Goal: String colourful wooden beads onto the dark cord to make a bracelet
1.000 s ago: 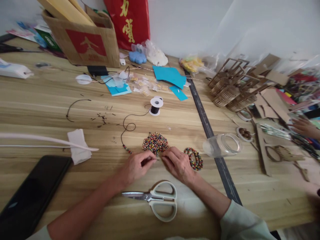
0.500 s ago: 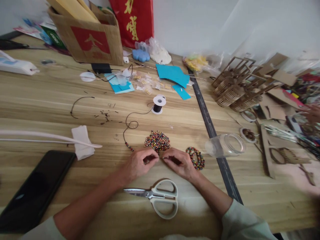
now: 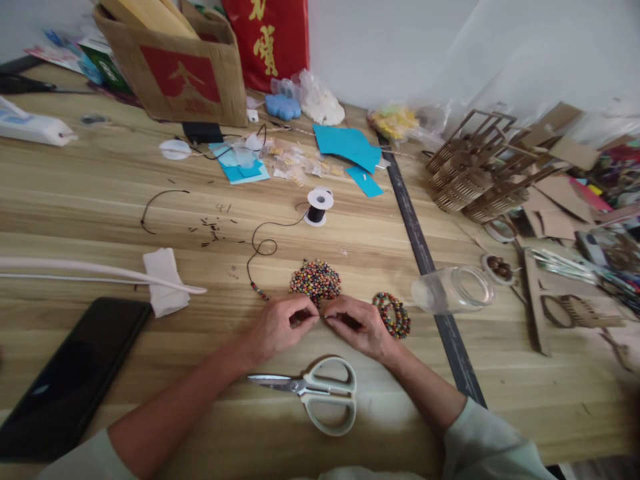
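My left hand [image 3: 284, 325] is closed in a pinch on the black cord [image 3: 277, 224], which runs from its spool [image 3: 318, 207] into that hand. Several small coloured beads [image 3: 259, 291] are threaded on the cord just left of the hand. Fingertip to fingertip with it, my right hand [image 3: 361, 327] pinches something too small to make out. Right behind both hands lies a heap of loose multicoloured beads [image 3: 316, 280]. Beaded bracelets [image 3: 392, 315] rest beside my right wrist. Scissors [image 3: 313, 387] with pale handles lie between my forearms.
A clear jar [image 3: 453, 290] lies on its side at the right, across a black strip [image 3: 425, 257]. A black phone [image 3: 75, 380] and a folded tissue [image 3: 166, 283] are at the left. Farther back stand a cardboard box [image 3: 175, 80] and small wooden baskets [image 3: 467, 170].
The view has shifted very slightly. Both hands keep the same pinch, fingertips close together; the beads, spool and scissors stay where they were.
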A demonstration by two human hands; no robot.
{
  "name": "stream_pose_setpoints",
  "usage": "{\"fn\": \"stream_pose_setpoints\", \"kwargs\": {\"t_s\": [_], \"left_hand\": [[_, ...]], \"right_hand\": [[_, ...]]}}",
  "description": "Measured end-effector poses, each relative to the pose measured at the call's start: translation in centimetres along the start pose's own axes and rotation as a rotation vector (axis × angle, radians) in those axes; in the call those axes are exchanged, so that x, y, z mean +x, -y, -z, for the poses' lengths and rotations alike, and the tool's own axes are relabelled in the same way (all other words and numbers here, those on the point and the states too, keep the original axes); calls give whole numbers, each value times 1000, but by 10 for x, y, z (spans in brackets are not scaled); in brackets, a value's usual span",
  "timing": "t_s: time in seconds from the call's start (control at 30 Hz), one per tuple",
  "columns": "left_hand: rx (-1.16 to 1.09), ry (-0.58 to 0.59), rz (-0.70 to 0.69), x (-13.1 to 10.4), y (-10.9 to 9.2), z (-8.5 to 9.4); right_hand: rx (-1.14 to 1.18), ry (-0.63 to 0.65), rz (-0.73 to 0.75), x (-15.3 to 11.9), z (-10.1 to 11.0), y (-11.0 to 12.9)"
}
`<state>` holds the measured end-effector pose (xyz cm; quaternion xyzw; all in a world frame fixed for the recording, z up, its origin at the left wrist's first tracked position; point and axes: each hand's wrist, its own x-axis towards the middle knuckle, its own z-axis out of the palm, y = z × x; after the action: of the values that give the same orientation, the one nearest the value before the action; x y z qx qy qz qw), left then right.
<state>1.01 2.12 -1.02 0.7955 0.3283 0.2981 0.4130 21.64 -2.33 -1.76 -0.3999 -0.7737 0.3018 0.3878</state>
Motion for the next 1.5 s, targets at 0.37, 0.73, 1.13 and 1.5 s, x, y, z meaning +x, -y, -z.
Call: {"fn": "stream_pose_setpoints", "kwargs": {"t_s": [0.37,0.73,1.13,1.5], "left_hand": [[26,4,-28,-1,3,-1],[42,27,-5,0,1,-1],[35,13,-29,0,1,0],[43,35,-32,1,2,-1]], "right_hand": [[-1,8,-2,0,0,0],[3,37,14,3,1,2],[20,56,7,4,2,4],[-5,27,-11,1,0,1]]}}
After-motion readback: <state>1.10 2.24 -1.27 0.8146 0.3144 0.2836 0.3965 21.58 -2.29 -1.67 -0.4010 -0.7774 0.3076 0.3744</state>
